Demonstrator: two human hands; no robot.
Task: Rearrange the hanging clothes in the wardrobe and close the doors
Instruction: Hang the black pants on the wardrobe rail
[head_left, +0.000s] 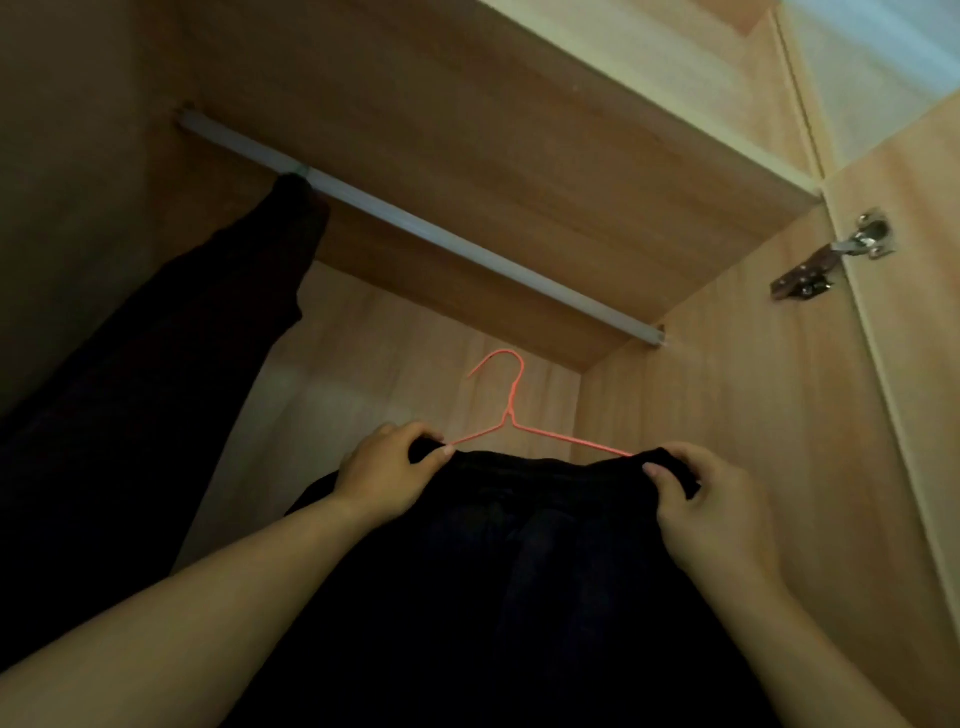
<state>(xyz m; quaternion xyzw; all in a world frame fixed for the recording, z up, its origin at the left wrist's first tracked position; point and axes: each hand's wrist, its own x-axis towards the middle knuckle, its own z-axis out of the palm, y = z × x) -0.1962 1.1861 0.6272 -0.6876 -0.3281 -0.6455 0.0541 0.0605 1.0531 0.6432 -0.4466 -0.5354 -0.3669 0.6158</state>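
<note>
Fingers (421, 434) of left hand (384, 478) and right hand (711, 514) pinch dark garment (519, 545) at its shoulders, steadying pink hanger (506, 410) hook below rail (415, 223), apparently for hanging.

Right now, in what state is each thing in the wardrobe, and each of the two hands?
white round rail: mounted, fixed at both ends.
dark hanging garment: hung on that rail, towards its left end.
thin pink wire hanger: unhooked, below the rail.
black cloth garment: on the pink hanger, held up at both ends.
left hand: grips its left end.
right hand: grips its right end.
wooden wardrobe door: open, metal hinge unfolded.
</note>
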